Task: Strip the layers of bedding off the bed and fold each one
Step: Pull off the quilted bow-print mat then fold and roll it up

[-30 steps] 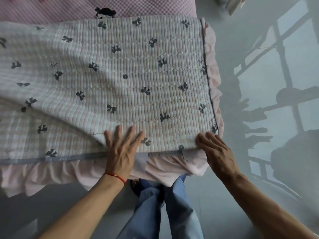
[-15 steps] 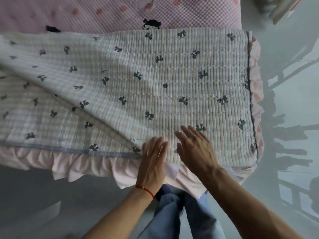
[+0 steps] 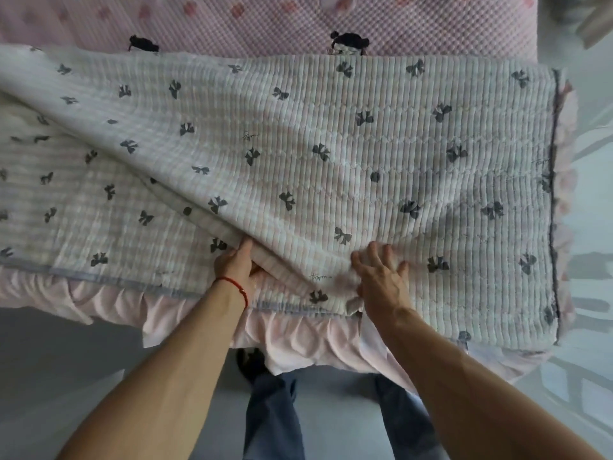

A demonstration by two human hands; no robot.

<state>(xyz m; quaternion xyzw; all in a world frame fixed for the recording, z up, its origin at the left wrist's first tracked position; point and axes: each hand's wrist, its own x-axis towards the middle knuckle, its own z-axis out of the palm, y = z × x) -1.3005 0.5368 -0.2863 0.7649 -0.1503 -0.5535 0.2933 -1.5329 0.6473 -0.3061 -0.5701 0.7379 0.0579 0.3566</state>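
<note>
While the quilted bedspread (image 3: 331,154) lies doubled over on the bed straight ahead of the person, its long axis runs left to right across the view, so any further fold has to travel sideways along that length. Its folded edge slants from the far left down toward the near edge, ending right where the left hand (image 3: 237,263) sits; that hand is the nearer one to the fold, and it pinches the thick edge with the thumb on top and the fingers tucked underneath. Just to its right, the right hand (image 3: 381,277) lies on the upper layer with fingers spread and slightly bent, pressing the cloth flat close to the near hem. Both hands work the near side, while the far side meets a pink mattress pad (image 3: 298,21) still on the bed. By count: one bedspread, in two visible layers; one pink frill (image 3: 292,336) hanging below its grey-piped hem; one mattress pad beneath; two hands; one red cord (image 3: 234,285) on the left wrist.
</note>
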